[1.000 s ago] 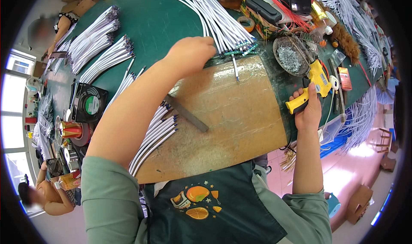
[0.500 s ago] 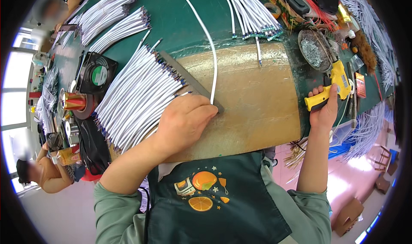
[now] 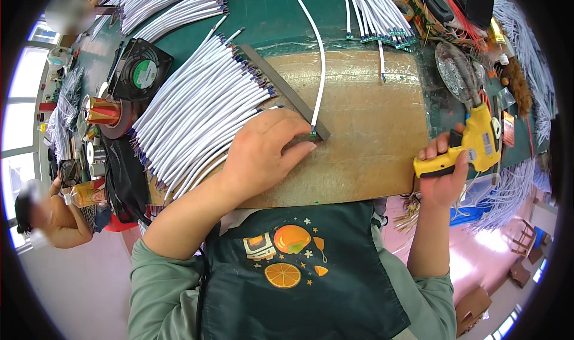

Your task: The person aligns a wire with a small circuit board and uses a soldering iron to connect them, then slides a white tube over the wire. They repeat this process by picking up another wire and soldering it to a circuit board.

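1. Head view, starting at 9 o'clock: I note a black fan [image 3: 139, 72] lying flat on the green table [image 3: 269, 11], with a copper wire spool [image 3: 103, 111] just below it.
2. Moving toward centre: a big fanned bundle of white cables [image 3: 197, 119] runs from about 8 o'clock up toward 11, its coloured tips resting at the edge of the brown work board [image 3: 371, 136].
3. Centre: my left hand [image 3: 263, 151] lies palm down on the board, fingers curled and pinching the end of a single white cable [image 3: 320, 59] against the lower end of a grey metal bar [image 3: 287, 92]. That cable arcs away toward 12 o'clock.
4. At 1 o'clock: a second cable bundle [image 3: 373, 11] hangs over the board's far edge.
5. At 3 o'clock: my right hand [image 3: 443, 175] is closed around the grip of a yellow glue gun [image 3: 472, 142], held off the board's right edge, nozzle pointing up toward a round metal dish [image 3: 457, 71].
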Motion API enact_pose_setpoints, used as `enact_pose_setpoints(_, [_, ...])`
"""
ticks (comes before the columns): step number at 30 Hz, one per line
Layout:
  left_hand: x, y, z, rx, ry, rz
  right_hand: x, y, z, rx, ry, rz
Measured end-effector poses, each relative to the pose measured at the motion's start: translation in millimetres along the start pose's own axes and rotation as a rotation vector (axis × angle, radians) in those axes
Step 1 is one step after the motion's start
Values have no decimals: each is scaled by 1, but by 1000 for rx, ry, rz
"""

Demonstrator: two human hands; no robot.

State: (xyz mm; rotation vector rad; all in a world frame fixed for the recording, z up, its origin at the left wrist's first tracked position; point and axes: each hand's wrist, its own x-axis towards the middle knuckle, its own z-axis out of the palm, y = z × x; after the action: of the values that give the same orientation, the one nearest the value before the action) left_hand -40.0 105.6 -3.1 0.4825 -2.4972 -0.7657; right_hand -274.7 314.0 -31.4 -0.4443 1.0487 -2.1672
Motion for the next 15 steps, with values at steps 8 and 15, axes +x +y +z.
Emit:
enact_pose_setpoints(8, [-16,-20,-33,241,-34,-234,-29,23,26,-8,-64,187])
enact_pose_setpoints(15, [-24,-14,-22,311,-49,-239,-35,38,43,-38,-94,235])
